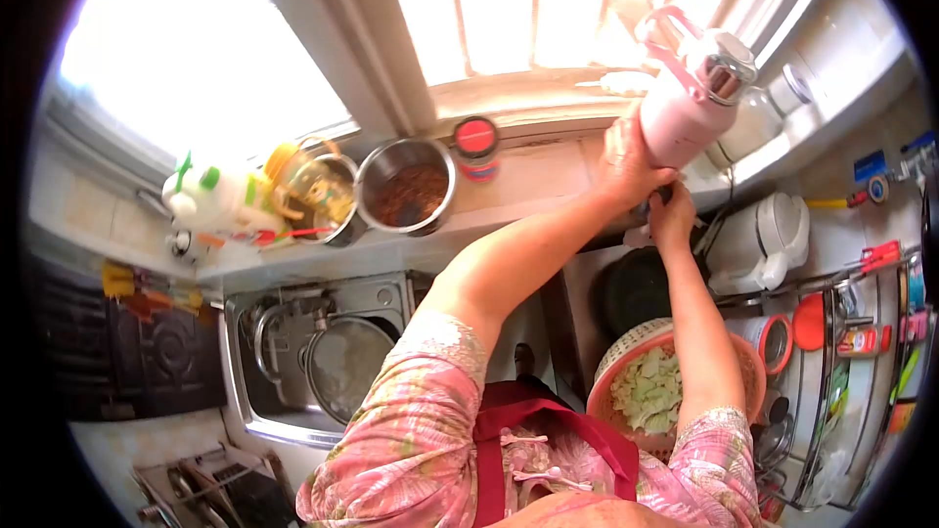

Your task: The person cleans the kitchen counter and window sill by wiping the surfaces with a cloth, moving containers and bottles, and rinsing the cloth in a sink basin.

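Pink bottle (690, 122) held up
The left hand (629, 162) curls around its body; a firm hold should prevent slipping. The right hand's (672, 219) grip cannot be told.

Kitchen: metal sink (286, 433), chopped vegetables (648, 393).

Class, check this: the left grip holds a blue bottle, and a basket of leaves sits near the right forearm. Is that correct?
No: the head view shows the left grip holding a pink bottle, not a blue one; the basket of leaves does sit near the right forearm.
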Demonstrator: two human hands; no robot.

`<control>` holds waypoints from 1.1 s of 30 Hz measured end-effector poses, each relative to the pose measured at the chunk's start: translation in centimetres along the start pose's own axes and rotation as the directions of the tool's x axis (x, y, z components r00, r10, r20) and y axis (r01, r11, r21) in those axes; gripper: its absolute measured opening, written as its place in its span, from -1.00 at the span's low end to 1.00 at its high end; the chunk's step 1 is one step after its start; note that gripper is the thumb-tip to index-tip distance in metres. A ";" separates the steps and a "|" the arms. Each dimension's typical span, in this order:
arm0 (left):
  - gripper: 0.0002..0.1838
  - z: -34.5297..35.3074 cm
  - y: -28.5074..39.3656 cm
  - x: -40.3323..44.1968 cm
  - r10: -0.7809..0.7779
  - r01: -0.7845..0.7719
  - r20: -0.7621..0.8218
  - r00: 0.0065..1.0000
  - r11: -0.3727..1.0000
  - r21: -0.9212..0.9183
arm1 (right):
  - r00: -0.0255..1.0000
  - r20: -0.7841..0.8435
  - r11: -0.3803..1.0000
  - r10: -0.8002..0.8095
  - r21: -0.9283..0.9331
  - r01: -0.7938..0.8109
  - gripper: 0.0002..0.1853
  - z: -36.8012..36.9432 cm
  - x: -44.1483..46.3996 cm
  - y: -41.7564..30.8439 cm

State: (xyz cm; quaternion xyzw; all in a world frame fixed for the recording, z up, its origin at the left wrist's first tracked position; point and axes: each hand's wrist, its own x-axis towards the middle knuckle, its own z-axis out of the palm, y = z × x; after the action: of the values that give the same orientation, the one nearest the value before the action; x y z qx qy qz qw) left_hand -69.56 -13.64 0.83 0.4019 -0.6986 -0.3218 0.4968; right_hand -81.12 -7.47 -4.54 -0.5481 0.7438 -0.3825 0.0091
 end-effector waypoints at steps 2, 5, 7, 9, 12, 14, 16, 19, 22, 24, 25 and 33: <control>0.12 0.6 0.2 0.3 -0.005 0.006 -0.011 1.000 0.998 0.058 | 0.999 0.038 1.000 0.015 -0.010 -0.015 -0.72 -0.5 0.6 0.5; 0.13 1.0 1.2 0.5 -0.047 0.045 0.010 0.999 0.988 0.149 | 0.994 0.107 0.997 0.015 0.077 -0.023 -0.74 -2.1 1.5 0.6; 0.18 2.9 -0.1 0.8 -0.048 0.035 0.049 0.998 0.973 0.229 | 0.983 0.144 0.972 0.112 0.188 -0.138 -0.75 -3.2 1.6 1.5; 0.18 4.7 -0.9 0.6 -0.002 0.003 -0.007 1.000 0.974 0.226 | 0.995 0.063 0.982 0.080 0.167 -0.090 -0.76 -3.6 1.2 1.8; 0.15 6.0 -2.0 1.2 0.045 -0.050 0.046 0.998 0.992 0.117 | 0.967 0.202 0.978 0.155 0.110 -0.180 -0.75 -4.5 0.6 2.4; 0.10 5.9 0.2 1.5 0.070 -0.073 0.021 0.997 0.980 0.186 | 0.964 0.260 0.989 0.049 0.119 -0.082 -0.75 -6.4 0.4 1.5; 0.10 6.1 0.5 1.4 0.044 -0.043 -0.003 0.999 0.975 0.218 | 0.963 0.265 0.993 -0.036 0.117 0.005 -0.77 -6.9 -0.9 1.3; 0.12 6.7 0.4 0.9 0.000 0.004 -0.019 1.000 0.977 0.211 | 0.955 0.282 0.986 -0.093 0.161 0.049 -0.83 -7.5 -3.2 1.2; 0.12 6.3 0.9 1.1 0.009 -0.005 -0.025 1.000 0.988 0.157 | 0.954 0.294 0.984 -0.055 0.177 0.002 -0.82 -7.6 -4.5 2.1; 0.15 7.4 -0.7 2.1 0.115 -0.111 -0.069 0.991 0.991 0.070 | 0.959 0.280 0.978 -0.040 0.208 -0.020 -0.81 -7.5 -4.7 3.7; 0.16 7.9 -1.8 1.9 0.152 -0.149 -0.089 0.984 0.988 0.031 | 0.974 0.212 0.978 -0.081 0.207 0.036 -0.80 -7.1 -4.6 4.4; -0.19 1.6 -0.5 -3.3 0.299 -0.311 0.086 0.951 0.917 0.249 | 0.887 0.461 0.815 0.044 0.497 -0.299 -0.83 -11.0 -2.3 5.9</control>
State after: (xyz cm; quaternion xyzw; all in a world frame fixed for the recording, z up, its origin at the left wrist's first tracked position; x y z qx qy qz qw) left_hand -70.37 -10.90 -1.55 0.3423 -0.7999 -0.1556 0.4678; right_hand -89.72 1.15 -1.12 -0.5207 0.6271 -0.4491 0.3660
